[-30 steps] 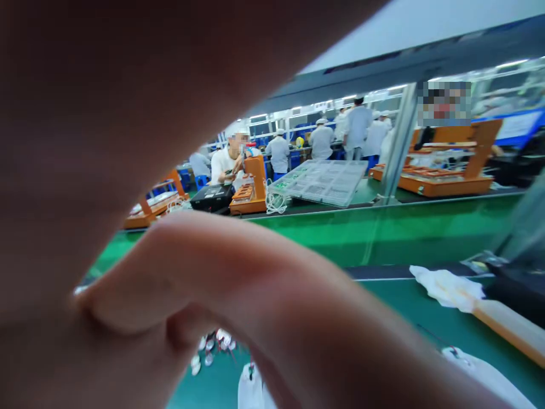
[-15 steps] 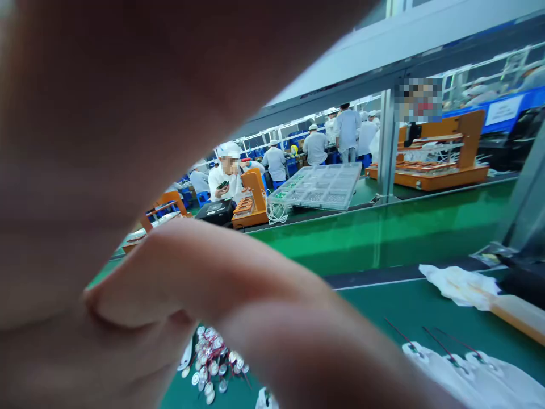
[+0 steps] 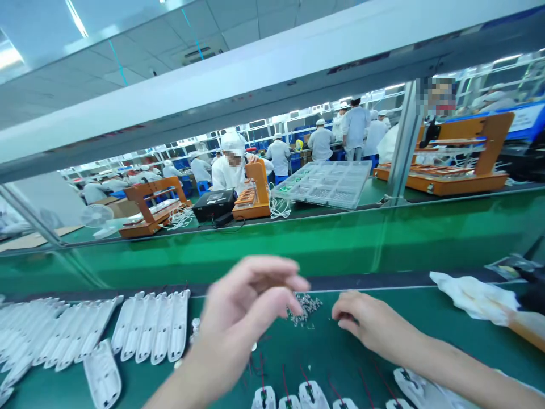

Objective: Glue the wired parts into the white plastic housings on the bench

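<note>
My left hand [image 3: 255, 307] is raised over the green bench, its fingers curved and apart from the thumb, with nothing visible between them. Behind its fingertips lies a pile of small metal parts [image 3: 307, 309], probably screws, partly covered by the hand. To the right of the pile, my right hand [image 3: 361, 318] is low over the bench with fingers curled toward the thumb; what they hold, if anything, is hidden. Below both hands, white plastic housings [image 3: 313, 393] with thin red wires stand in a row along the lower edge. The right forearm crosses over more housings.
Rows of white elongated shells [image 3: 153, 329] cover the left side, with one loose shell [image 3: 102, 375] in front. White-wrapped material [image 3: 472, 298] lies at right. Beyond the green partition [image 3: 298, 244] are orange fixtures [image 3: 255, 190], a clear compartment tray [image 3: 327, 184] and co-workers [image 3: 232, 165].
A hand that filled much of the view close to the camera has withdrawn. Both hands now show over the bench, and the shells at left and the small metal pile have come into sight.
</note>
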`<state>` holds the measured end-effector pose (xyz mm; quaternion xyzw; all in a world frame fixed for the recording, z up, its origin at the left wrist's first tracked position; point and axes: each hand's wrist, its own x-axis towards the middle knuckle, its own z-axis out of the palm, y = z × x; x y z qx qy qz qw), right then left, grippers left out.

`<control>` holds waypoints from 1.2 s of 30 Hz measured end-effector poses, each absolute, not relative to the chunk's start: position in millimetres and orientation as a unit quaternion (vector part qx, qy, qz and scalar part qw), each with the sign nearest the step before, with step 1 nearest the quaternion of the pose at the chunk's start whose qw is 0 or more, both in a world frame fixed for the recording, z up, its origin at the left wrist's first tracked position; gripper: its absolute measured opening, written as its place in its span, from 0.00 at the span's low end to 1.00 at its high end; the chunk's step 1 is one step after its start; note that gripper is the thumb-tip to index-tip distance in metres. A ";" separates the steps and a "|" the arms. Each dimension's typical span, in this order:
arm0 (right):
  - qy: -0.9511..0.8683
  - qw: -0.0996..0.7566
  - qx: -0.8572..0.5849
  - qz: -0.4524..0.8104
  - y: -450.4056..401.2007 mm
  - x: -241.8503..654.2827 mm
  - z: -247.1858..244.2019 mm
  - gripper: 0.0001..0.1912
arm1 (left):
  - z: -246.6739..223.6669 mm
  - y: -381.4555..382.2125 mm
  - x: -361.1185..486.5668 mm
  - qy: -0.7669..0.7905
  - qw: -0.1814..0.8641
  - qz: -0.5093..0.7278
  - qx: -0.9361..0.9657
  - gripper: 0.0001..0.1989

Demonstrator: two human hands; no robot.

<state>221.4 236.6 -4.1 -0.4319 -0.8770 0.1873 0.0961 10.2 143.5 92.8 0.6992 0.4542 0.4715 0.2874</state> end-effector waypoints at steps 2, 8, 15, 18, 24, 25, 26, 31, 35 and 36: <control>-0.878 0.091 -0.438 0.171 245.9 216.4 -18.6 0.11 | 57.1 164.2 10.3 0.597 0.286 0.336 0.670 0.06; -0.891 0.055 -0.431 0.131 248.6 208.2 -23.0 0.12 | -19.9 192.8 9.8 0.701 0.185 0.164 0.669 0.06; -0.897 0.034 -0.424 0.117 244.2 206.4 -19.7 0.16 | -22.8 193.7 11.4 0.705 0.142 0.126 0.683 0.07; -0.895 0.045 -0.425 0.127 244.5 204.5 -18.8 0.13 | -21.6 189.2 6.7 0.692 0.136 0.145 0.694 0.08; -0.907 0.066 -0.393 0.137 235.7 184.6 -21.3 0.09 | -24.6 175.3 1.4 0.639 0.151 0.205 0.726 0.09; -0.910 0.064 -0.388 0.132 234.4 181.6 -22.4 0.09 | -25.6 174.0 0.6 0.632 0.166 0.232 0.721 0.09; -0.914 0.060 -0.382 0.125 233.2 179.4 -23.3 0.09 | -26.5 173.3 -0.4 0.626 0.190 0.264 0.709 0.09; -0.940 0.025 -0.331 0.080 226.1 176.1 -20.2 0.16 | -29.6 173.7 -6.0 0.631 0.322 0.348 0.615 0.08; -0.948 -0.003 -0.311 0.063 220.1 177.1 -15.3 0.27 | -30.3 171.2 -5.6 0.626 0.377 0.373 0.572 0.12; -0.948 -0.004 -0.313 0.062 219.4 178.1 -14.6 0.28 | -30.2 170.1 -5.0 0.621 0.386 0.383 0.565 0.13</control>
